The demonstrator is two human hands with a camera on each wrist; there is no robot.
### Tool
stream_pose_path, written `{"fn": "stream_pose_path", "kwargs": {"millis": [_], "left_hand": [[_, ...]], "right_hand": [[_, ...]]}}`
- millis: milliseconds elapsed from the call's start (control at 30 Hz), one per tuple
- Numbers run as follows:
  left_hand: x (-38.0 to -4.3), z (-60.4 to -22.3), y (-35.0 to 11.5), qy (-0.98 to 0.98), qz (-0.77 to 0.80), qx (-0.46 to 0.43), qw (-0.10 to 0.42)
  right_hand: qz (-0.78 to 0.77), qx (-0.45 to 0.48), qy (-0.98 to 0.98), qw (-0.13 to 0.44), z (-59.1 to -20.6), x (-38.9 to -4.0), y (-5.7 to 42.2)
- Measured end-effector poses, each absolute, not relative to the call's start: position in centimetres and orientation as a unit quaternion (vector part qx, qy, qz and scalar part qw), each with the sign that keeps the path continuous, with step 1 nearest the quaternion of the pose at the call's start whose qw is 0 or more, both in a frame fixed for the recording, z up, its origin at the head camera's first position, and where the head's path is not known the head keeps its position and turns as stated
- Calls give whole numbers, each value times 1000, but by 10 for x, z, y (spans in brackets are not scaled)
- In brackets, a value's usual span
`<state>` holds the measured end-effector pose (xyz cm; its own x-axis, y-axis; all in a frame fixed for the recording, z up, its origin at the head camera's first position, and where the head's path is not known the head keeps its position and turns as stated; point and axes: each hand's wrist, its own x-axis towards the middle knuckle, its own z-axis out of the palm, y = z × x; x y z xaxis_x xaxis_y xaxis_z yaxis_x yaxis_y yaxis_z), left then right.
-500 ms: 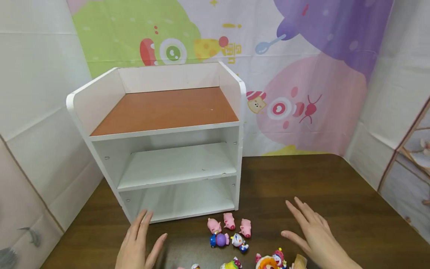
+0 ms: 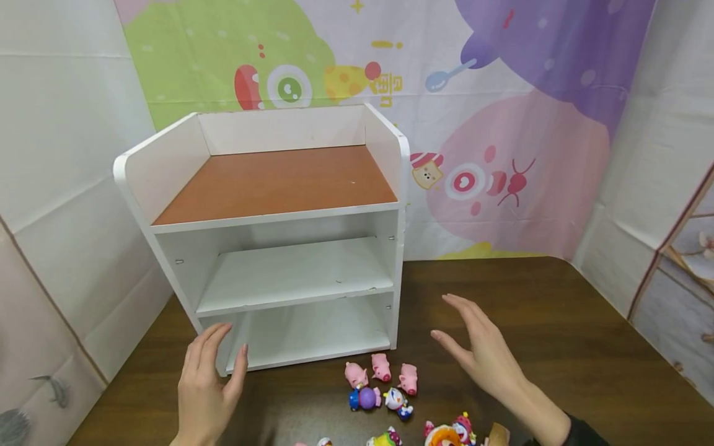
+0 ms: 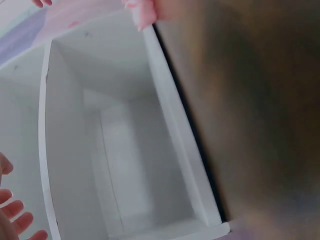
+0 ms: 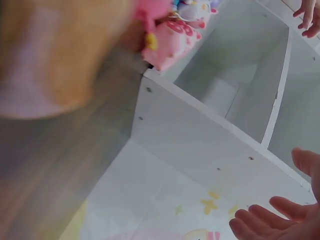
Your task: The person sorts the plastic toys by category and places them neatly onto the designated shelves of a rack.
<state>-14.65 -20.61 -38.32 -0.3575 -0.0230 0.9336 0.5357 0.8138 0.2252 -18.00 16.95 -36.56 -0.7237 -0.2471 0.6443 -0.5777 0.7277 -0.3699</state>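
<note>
My left hand (image 2: 206, 384), thumb apart from the loosely bent fingers, hovers at the front left of a small white shelf unit (image 2: 295, 300) and holds nothing. To the right of the unit, my right hand (image 2: 491, 353) is held above the table, likewise holding nothing. Between the hands lie three pink toy pigs (image 2: 381, 367), a blue-and-purple figurine (image 2: 365, 398) and a white-and-blue figurine (image 2: 398, 402). In the right wrist view the fingers (image 4: 260, 220) spread beside the unit's side panel. Fingers (image 3: 20, 222) also show in the left wrist view.
Along the bottom edge are a green-and-yellow toy (image 2: 385, 438), a red-and-orange toy (image 2: 446, 435) and a tan piece (image 2: 498, 435), all partly cut off. The dark wooden table (image 2: 502, 291) meets a printed cloth (image 2: 368, 37) behind. The unit has an orange-brown top (image 2: 284, 183).
My right hand has moved left and farther forward, towards the unit's side. My left hand has shifted slightly left and upward, with its fingers more bent. The toys stay in place.
</note>
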Motion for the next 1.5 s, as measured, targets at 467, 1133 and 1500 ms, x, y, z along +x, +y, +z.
{"fn": "stream_pose_path", "kwargs": {"millis": [467,1133,1500], "left_hand": [[-179,-359,-223,-725,-360,-47,585],[-209,-358,-225,-691,-480,65,536],[-211,-356,-225,-681,-472,88,553]], "right_hand": [[420,240,-826,291,-340,-228,128],[521,213,-785,257,-341,-273,84],[474,236,-795,295,-341,-273,84]]}}
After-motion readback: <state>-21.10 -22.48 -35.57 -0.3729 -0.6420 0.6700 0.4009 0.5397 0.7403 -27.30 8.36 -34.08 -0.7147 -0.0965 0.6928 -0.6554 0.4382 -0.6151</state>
